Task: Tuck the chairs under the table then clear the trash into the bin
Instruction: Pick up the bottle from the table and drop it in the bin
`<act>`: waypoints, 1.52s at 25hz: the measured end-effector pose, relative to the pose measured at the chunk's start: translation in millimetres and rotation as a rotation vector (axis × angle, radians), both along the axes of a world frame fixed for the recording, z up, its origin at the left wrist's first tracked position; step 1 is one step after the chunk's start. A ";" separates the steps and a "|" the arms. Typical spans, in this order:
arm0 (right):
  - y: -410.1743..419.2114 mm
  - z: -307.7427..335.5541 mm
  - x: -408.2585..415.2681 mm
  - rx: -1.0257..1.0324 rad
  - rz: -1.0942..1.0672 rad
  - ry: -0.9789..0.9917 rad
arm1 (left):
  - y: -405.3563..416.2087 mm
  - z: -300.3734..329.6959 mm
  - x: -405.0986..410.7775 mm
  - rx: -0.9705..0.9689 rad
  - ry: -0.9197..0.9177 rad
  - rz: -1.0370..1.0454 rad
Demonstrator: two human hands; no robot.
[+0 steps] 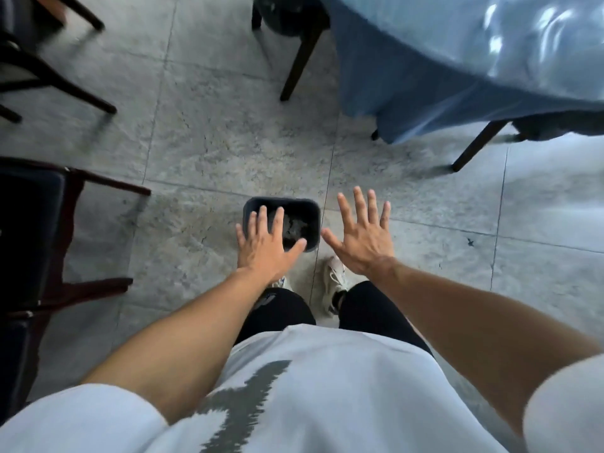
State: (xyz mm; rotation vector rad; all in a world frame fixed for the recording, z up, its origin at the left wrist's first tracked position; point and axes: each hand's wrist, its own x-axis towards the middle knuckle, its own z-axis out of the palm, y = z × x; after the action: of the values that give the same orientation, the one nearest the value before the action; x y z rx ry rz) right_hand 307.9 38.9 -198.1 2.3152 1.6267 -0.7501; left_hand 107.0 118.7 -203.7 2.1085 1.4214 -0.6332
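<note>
A small dark bin (312, 214) stands on the tiled floor just in front of my feet, with crumpled trash (295, 227) lying inside it. My left hand (266, 245) hovers flat over the bin's left half, fingers spread, holding nothing. To the right of the bin my right hand (364, 235) is also spread wide and holds nothing. The table (457, 60), draped in a blue cloth under clear plastic, fills the upper right. Two dark chairs (295, 24) (555, 125) sit pushed in under its edge.
A dark wooden chair with a black seat (42, 230) stands close on my left. Another chair's legs (49, 80) show at the upper left. Grey floor tiles (228, 135) lie open between the bin and the table.
</note>
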 end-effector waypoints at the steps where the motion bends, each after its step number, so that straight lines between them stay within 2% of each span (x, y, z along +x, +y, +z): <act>1: -7.2 6.4 4.0 0.000 -0.029 0.007 | -2.2 5.8 7.4 -0.008 -0.009 -0.009; 9: -18.0 28.3 123.5 0.061 -0.139 0.000 | 12.5 44.8 129.6 0.041 -0.020 0.011; 16: 16.0 58.6 248.1 0.156 -0.076 0.013 | 38.8 80.3 255.0 0.169 -0.095 0.102; 21: 69.0 62.4 283.5 0.164 -0.028 0.000 | 80.8 87.2 278.8 0.222 -0.102 0.165; 26: 129.1 64.4 309.5 0.165 -0.063 -0.020 | 144.0 72.0 292.5 0.177 -0.079 0.200; 32: 221.2 82.9 352.5 0.162 -0.146 -0.066 | 232.6 77.4 313.4 0.172 -0.181 0.262; 38: 302.2 88.4 386.1 0.207 -0.097 -0.012 | 301.2 79.3 349.6 0.186 -0.174 0.311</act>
State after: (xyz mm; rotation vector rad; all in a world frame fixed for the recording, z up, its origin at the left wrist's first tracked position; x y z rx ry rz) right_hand 694.0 341.1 -109.6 2.5515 1.6687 -0.6112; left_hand 456.6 419.9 -124.4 1.9613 1.7127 -0.1990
